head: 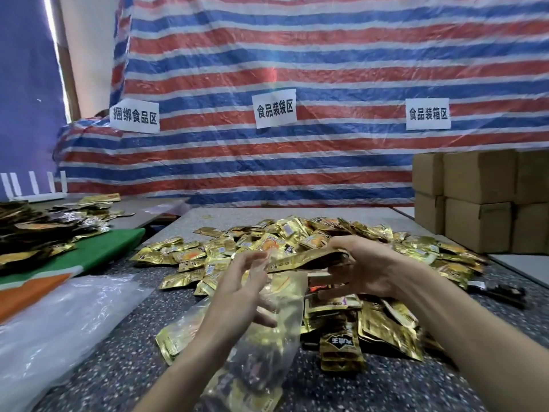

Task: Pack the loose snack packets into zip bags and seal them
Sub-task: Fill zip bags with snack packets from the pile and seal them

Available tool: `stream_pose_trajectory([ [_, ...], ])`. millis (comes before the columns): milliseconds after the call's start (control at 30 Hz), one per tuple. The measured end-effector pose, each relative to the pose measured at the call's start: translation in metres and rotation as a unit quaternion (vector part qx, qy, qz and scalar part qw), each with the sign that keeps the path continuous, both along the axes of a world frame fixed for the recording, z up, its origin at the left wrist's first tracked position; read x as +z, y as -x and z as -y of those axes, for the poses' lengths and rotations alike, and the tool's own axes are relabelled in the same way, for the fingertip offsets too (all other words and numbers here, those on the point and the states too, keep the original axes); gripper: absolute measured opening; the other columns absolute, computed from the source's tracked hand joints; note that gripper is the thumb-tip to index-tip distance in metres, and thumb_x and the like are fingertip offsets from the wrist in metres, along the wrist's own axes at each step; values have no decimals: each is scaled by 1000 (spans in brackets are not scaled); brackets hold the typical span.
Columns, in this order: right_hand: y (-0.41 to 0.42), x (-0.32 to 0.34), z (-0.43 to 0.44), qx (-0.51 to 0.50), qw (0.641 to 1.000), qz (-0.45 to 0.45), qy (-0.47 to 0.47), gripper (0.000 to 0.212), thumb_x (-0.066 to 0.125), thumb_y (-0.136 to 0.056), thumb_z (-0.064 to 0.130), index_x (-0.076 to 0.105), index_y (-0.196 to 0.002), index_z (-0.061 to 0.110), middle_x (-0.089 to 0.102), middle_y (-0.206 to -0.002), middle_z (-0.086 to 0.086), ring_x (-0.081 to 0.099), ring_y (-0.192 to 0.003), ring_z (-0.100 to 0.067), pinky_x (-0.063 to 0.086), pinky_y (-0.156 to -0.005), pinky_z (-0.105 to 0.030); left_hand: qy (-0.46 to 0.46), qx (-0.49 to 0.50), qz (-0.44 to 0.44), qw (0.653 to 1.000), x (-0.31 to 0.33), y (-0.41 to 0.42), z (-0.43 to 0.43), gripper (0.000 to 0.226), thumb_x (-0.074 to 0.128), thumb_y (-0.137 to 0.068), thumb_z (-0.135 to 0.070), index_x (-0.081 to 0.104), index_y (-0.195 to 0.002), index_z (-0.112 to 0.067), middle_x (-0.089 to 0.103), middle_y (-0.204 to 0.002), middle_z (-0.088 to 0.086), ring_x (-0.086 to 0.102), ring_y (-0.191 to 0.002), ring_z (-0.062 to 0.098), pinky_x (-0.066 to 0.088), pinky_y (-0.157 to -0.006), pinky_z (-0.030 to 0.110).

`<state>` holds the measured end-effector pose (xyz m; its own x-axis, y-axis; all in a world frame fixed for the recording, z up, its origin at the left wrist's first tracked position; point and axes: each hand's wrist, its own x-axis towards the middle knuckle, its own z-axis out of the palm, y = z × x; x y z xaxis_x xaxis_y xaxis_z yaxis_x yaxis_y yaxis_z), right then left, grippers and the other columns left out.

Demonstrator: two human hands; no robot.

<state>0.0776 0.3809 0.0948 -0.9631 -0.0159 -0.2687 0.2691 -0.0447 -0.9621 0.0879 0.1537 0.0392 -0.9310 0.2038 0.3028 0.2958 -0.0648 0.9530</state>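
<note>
Packets (306,258), a stack gripped in your right hand (365,269), lie sideways, tips aimed at the bag (267,346) mouth just beside them; your left hand (240,281) pinches that mouth, bag hanging below it.

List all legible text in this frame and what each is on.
"捆绑食品区": left paper sign on the striped tarp.
"食品装袋区": middle paper sign, same tarp.
"食品装箱区": right paper sign, same tarp.
"王": black label of a gold packet in the near pile; the character beside it is unclear.
Print on the other snack packets is too small or blurred.
No text legible on the cardboard boxes.
</note>
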Motion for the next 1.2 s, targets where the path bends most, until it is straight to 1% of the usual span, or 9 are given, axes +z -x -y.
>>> stream_pose_trajectory([
  [167,-1,4,-5,23,999,11,30,37,63,-91,21,53,-123,6,60,-114,-19,68,-98,-54,47,-83,-79,-42,-11,9,999,0,3,1,26,48,-103,-14,67,-107,-30,60,-125,-6,59,-52,18,50,-45,28],
  [333,3,-5,3,-10,994,-2,108,51,73,-84,20,54,-124,-4,73,-91,-25,74,-79,-44,61,-62,-52,29,-36,-33,998,-8,3,0,38,49,-101,-7,65,-106,-41,54,-127,-14,64,-59,21,51,-48,28],
  [500,5,2,3,-12,999,-3,-37,27,75,-84,14,65,-106,3,74,-84,-18,75,-73,-30,63,-63,-42,85,86,-84,989,-6,10,2,28,48,-102,-7,65,-106,-28,66,-113,-9,59,-52,9,51,-51,23],
  [600,1,12,7,48,989,13,-141,20,78,-81,26,70,-92,12,73,-75,-6,70,-59,-16,56,-53,-28,153,163,-177,958,0,12,-6,29,49,-100,-3,69,-98,-24,70,-99,-13,63,-70,0,52,-68,16],
  [767,-6,17,25,-44,972,-54,-223,56,74,-76,64,70,-89,10,74,-76,-3,68,-63,-16,50,-46,-22,148,117,-223,956,17,2,-24,35,46,-99,1,58,-91,-31,68,-99,-10,63,-70,-4,51,-55,20],
  [867,-13,25,25,-71,978,-123,-155,34,84,-74,35,73,-87,4,74,-68,-1,68,-53,-12,49,-43,-21,113,61,-157,979,27,4,-22,41,42,-94,7,60,-80,-27,68,-101,-2,66,-78,12,59,-61,38],
  [1033,-33,24,24,-76,976,-176,-100,15,73,-80,-8,64,-90,-1,69,-81,-14,67,-53,-16,55,-50,-24,62,37,-39,997,43,19,-10,36,39,-84,13,68,-79,-7,71,-102,10,60,-68,15,49,-56,25],
  [1133,-40,26,22,-65,972,-217,-63,25,65,-87,-2,61,-109,7,62,-85,-13,62,-48,-16,52,-44,-26,54,10,-19,998,49,25,-8,41,36,-79,16,69,-76,-7,76,-94,10,58,-80,23,46,-69,34],
  [1200,-43,30,21,-47,961,-234,-140,20,68,-91,20,66,-111,19,61,-84,-6,61,-53,-14,49,-42,-23,69,-36,-18,997,55,25,-10,37,35,-82,17,64,-79,-5,76,-90,12,57,-77,24,46,-67,33],
])
